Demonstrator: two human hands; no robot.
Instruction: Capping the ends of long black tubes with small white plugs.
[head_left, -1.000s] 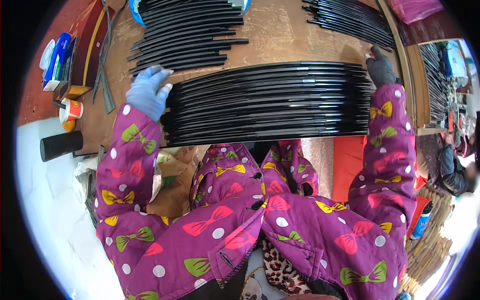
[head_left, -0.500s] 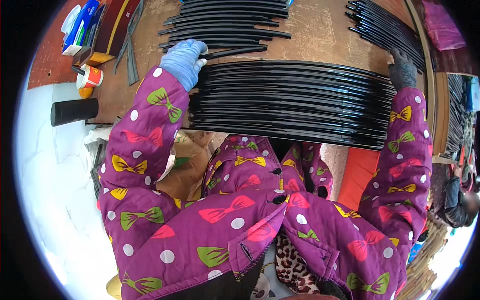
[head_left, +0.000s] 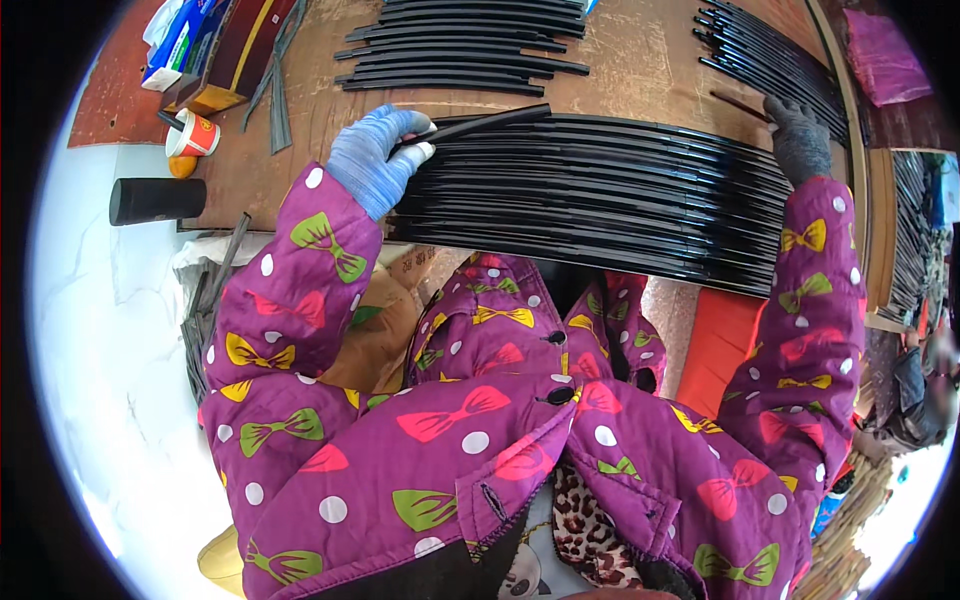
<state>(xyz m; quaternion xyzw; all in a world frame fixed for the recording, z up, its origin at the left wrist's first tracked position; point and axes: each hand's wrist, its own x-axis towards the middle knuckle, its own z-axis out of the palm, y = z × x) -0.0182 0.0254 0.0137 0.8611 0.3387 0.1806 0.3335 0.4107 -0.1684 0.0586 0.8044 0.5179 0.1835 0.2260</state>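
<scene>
In a light blue glove with white fingertips, my left hand pinches one end of a black stick. That stick points right, slightly tilted, over the far left edge of a wide row of long black sticks. My right hand, in a dark grey glove, is closed on a thin dark stick that juts out to the left. It is beside a bundle of black sticks at the far right. Whether the right-hand stick passes under the palm is hidden.
Beyond my left hand lies a pile of shorter black sticks. At the left are a red-and-white paper cup, a black cylinder, a tissue pack and dark strips. A raised wooden edge runs along the right.
My left hand has lifted its stick away from the far pile and brought it nearer, over the wide row. At my right hand a thin stick now projects to the left.
</scene>
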